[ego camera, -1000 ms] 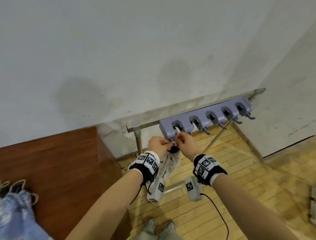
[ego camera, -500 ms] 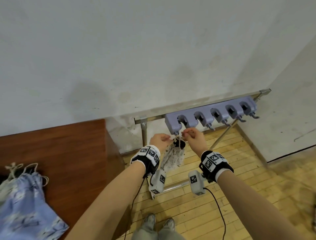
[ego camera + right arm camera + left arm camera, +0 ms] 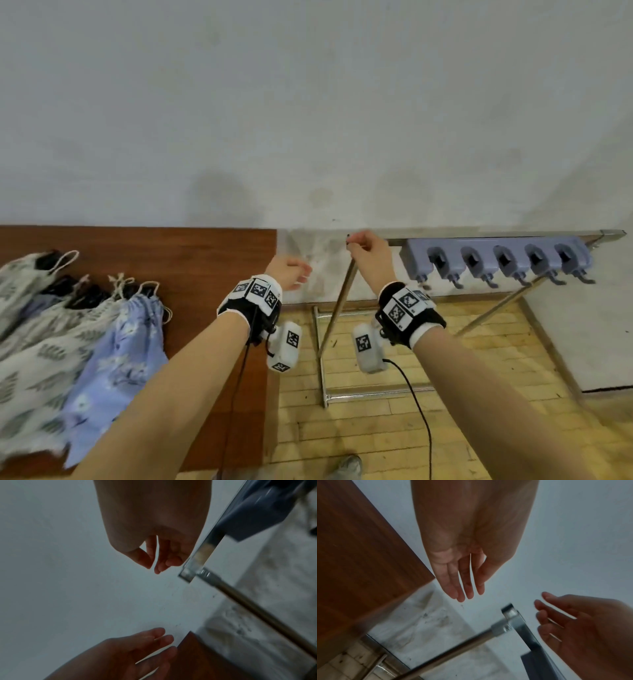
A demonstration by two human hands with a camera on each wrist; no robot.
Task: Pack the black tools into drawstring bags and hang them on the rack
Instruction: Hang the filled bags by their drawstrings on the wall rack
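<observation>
My left hand (image 3: 291,274) hovers open past the table's right corner, fingers straight and empty (image 3: 462,585). To its right, my right hand (image 3: 368,253) is raised by the left end of the metal bar, fingers loosely curled, holding nothing (image 3: 154,561). The lilac rack (image 3: 496,260), with several clamps and hooks, is right of that hand. No bag shows on its hooks, though my right wrist hides the space under the leftmost one. Several drawstring bags lie on the table, one blue floral (image 3: 116,342) and the others white with leaves (image 3: 34,308). Black tools (image 3: 85,298) poke from their mouths.
The brown wooden table (image 3: 191,253) stands against the grey wall at left. The rack's metal stand (image 3: 335,308) rests on the wooden floor between table and right wall. Cables hang from both wrist cameras, and shoes show at the bottom edge.
Both hands have let go of the bag cords at the rack's leftmost hook and moved left, away from it. The view has swung left, and the hung bag is out of sight.
</observation>
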